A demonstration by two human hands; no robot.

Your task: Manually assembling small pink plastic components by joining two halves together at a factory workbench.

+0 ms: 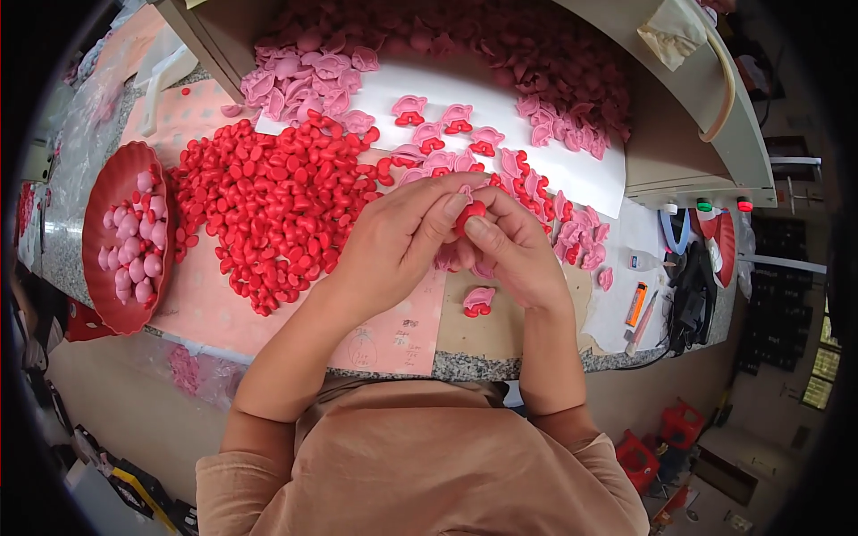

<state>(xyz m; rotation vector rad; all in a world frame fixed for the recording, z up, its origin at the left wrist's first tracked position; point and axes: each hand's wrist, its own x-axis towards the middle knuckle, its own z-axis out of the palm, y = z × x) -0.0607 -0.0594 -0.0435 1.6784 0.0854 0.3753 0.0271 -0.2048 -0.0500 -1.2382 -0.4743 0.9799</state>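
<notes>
Close together over the table, my left hand (398, 237) and my right hand (518, 255) both pinch one small plastic piece. Its red rounded part (471, 213) sits between my thumbs, with a bit of pink showing just above it; my fingers hide the rest. Left of my hands spreads a big pile of glossy red parts (277, 196). Beyond them, pink shell-like pieces joined to red parts (457, 117) stand in loose rows on white paper (393, 85). One more joined pink-and-red piece (479, 300) lies just below my hands.
A red scalloped dish (96, 214) of pink rounded pieces stands at the left. Pink shells (572, 89) heap inside the grey box-like housing (697, 165), which has coloured buttons. An orange lighter (636, 304), a small bottle (643, 261) and black cabling (688, 295) lie at right.
</notes>
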